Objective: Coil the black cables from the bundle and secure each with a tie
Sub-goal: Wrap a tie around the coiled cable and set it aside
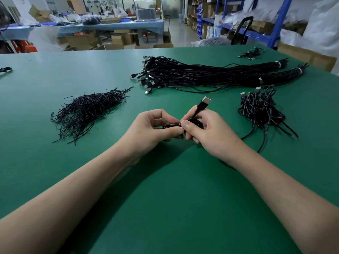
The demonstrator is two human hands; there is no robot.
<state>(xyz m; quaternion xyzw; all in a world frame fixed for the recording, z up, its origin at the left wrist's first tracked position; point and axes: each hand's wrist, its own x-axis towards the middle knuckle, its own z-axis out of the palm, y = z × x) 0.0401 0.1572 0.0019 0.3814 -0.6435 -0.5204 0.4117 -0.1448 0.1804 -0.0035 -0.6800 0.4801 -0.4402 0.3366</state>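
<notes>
The black cable coil (194, 123) is held just above the green tabletop (165, 180), its USB plug (205, 100) sticking up. The left hand (152, 129) pinches its strands at one side, and the right hand (209, 131) curls round the coil.

Green table (165, 180), blue shelving (277, 22), cardboard boxes (117, 40) behind

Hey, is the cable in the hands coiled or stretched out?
Coiled: the cable is a small black loop gripped between the left hand and right hand, with only its USB plug sticking up.
</notes>
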